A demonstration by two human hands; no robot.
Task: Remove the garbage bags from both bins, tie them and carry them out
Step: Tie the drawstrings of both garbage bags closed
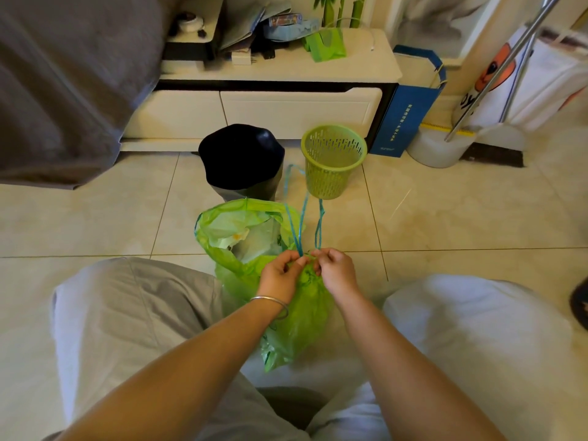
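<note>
Bare cream floor tiles (445, 218) lie open to the right; ahead, a black-lined bin (241, 160) and a green slotted plastic basket (332, 160) stand close together, blocking the white low cabinet (286, 113).

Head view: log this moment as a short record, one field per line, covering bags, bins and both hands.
green bag in hands: off the bin, neck gathered, being tied between the knees
drawstrings: blue, pulled up from the neck
left hand: pinching the drawstrings at the neck
right hand: pinching the drawstrings at the neck
second green bag: on the floor, mouth open, rubbish visible
green bin: upright, no liner
black-lined bin: upright, black bag in place
floor: pale tiles
</note>
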